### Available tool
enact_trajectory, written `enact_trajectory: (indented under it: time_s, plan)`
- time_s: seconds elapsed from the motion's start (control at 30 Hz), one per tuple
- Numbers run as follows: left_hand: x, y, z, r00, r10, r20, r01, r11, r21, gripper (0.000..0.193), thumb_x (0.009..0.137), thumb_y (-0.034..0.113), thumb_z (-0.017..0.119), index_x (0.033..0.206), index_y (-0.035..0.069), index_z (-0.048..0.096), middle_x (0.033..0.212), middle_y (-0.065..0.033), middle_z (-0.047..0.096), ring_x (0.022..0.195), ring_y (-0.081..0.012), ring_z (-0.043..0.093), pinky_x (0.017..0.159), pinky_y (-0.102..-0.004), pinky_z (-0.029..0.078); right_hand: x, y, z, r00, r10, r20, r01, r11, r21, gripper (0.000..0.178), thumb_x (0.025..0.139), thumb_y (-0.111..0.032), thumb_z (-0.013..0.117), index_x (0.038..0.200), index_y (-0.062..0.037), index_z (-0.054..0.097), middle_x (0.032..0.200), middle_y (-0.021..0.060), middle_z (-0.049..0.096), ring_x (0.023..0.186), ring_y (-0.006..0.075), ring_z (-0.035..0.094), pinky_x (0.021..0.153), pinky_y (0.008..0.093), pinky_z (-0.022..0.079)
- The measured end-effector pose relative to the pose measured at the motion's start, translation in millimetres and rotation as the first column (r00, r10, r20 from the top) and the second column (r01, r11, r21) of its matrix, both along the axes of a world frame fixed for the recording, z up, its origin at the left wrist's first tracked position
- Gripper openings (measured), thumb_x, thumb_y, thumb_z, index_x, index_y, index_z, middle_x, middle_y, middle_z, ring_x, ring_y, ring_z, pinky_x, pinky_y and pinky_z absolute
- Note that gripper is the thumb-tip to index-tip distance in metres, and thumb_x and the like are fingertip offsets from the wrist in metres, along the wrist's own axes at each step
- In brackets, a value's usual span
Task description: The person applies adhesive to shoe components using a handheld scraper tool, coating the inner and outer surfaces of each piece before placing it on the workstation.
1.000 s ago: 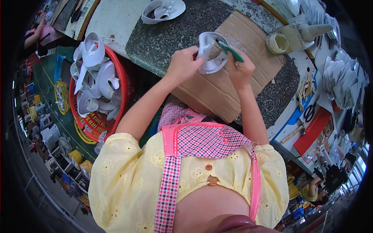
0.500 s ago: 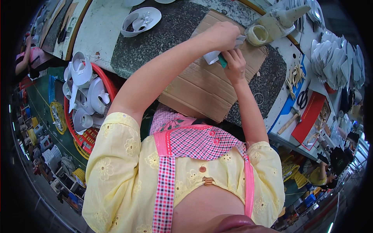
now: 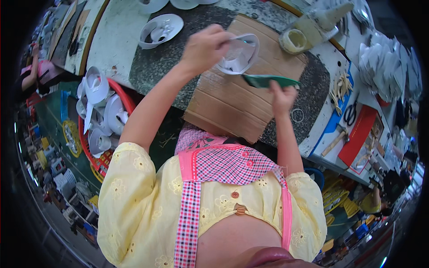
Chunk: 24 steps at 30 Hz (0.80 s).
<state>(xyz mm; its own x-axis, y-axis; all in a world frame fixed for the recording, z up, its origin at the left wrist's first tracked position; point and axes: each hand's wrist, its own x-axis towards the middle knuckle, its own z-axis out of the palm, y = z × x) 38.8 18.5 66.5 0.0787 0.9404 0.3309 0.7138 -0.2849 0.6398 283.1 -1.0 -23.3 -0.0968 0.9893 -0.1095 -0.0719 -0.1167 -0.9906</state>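
Observation:
My left hand (image 3: 205,48) is closed on the edge of a white curved piece that looks like a shoe upper (image 3: 243,47), raised over the brown cardboard sheet (image 3: 232,100). Its open loop faces up. To the right, my right hand (image 3: 283,96) pinches a flat green strip-like tool (image 3: 272,81), blurred by motion; its exact kind cannot be made out. The tool's left end lies close under the white piece; whether they touch is unclear. Another white piece (image 3: 172,27) of the same sort rests on the dark speckled board (image 3: 154,67) at the left.
A glue-stained bottle (image 3: 313,33) and a small glue pot (image 3: 295,41) stand at the back right. Stacked white pieces (image 3: 384,67), black scissors (image 3: 350,114) and a hammer (image 3: 335,142) lie further right. A red basket (image 3: 126,96) of white pieces stands at the left.
My hands have drawn apart. The left moved left with the white piece, which now shows its loop. The right moved down and right with the green tool, now seen at length.

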Motion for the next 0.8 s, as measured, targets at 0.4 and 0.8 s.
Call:
enact_trajectory:
  time_s: [0.4, 0.8]
  plan:
    - [-269, -247, 30, -0.163, 0.623, -0.765, -0.693, 0.48, 0.538, 0.033, 0.065, 0.019, 0.061, 0.098, 0.021, 0.059, 0.089, -0.0005, 0.055, 0.084, -0.0228, 0.045, 0.068, -0.0378, 0.04, 11, -26, -61, 0.887, 0.169, -0.429, -0.315, 0.902, -0.296, 0.009, 0.078, -0.005, 0.056, 0.086, -0.0016, 0.054, 0.081, 0.0049, 0.057, 0.068, 0.0112, 0.053, 0.057, 0.0234, 0.041]
    - [-287, -279, -40, -0.317, 0.91, -0.266, -0.912, -0.216, 0.348, 0.027, 0.07, 0.028, 0.063, 0.081, 0.004, 0.056, 0.085, -0.0139, 0.051, 0.076, -0.0264, 0.051, 0.073, -0.0355, 0.04, 26, -13, -66, 0.895, 0.179, -0.409, -0.316, 0.902, -0.295, 0.006, 0.08, -0.004, 0.053, 0.085, -0.0019, 0.053, 0.079, 0.0067, 0.057, 0.064, 0.0142, 0.051, 0.057, 0.0265, 0.04]
